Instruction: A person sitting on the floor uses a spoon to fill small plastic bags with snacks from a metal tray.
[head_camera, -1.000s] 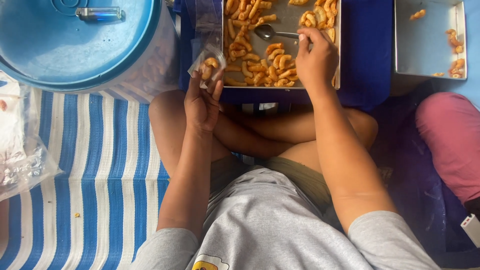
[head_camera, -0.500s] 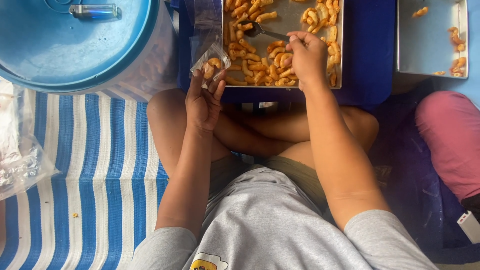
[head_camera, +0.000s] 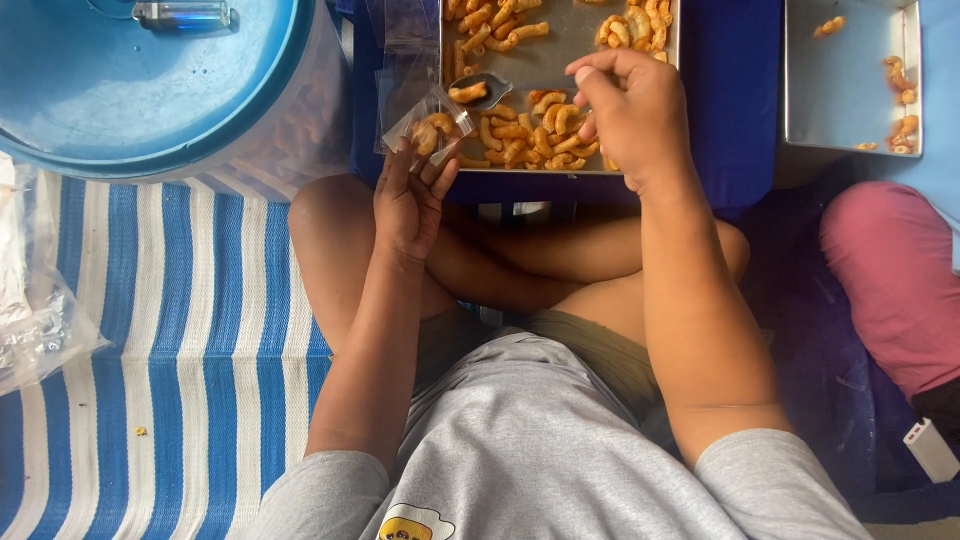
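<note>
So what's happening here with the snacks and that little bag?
A person sits cross-legged on a blue-and-white striped mat. The left hand holds a small clear plastic bag with a few orange curled snacks inside, at the edge of a metal tray full of the same snacks. The right hand holds a spoon carrying one snack, its bowl close to the bag's mouth. A second, nearly empty tray sits to the right.

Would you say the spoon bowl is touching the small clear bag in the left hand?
Cannot tell. In the head view the spoon bowl, carrying one orange snack, sits right at the open mouth of the small clear bag held by the left hand; no gap or contact shows plainly.
</note>
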